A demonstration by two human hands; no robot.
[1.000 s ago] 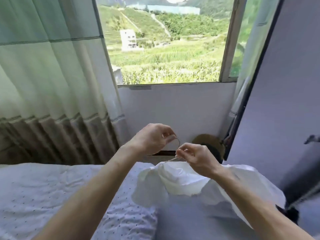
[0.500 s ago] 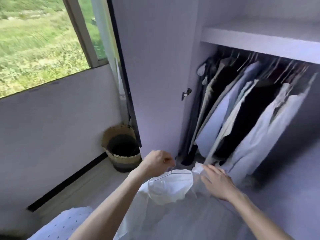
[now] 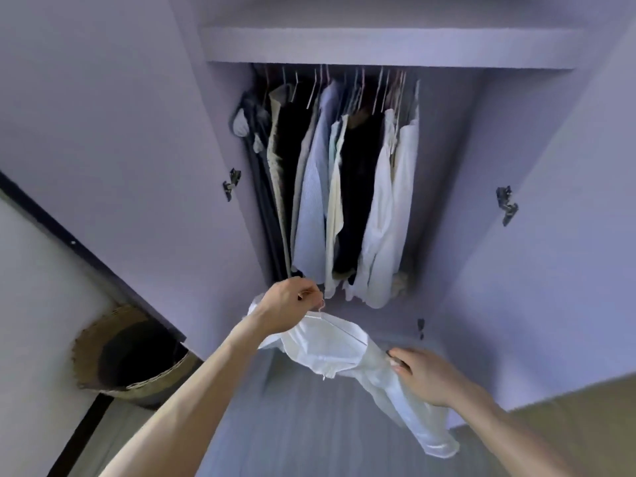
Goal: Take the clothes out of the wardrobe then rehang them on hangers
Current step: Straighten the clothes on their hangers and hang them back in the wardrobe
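Head view: the wardrobe (image 3: 444, 160) stands open, with a shelf (image 3: 378, 46) across its top. Below the shelf, a row of dark and pale clothes (image 3: 378, 208) hangs on hangers, filling the opening from its left edge nearly to the right.

In front of the wardrobe's lower edge, the left hand (image 3: 287, 306) has its fingers curled tight round the hook of a wire hanger (image 3: 339, 328). A white shirt (image 3: 327, 356) is draped over this hanger, held below the hanging clothes and outside the wardrobe. The shirt trails down to the right. There the right hand (image 3: 425, 378) holds its side, fingers bent onto the cloth.

A woven basket (image 3: 103, 342) sits on the floor beside the left door (image 3: 137, 139).
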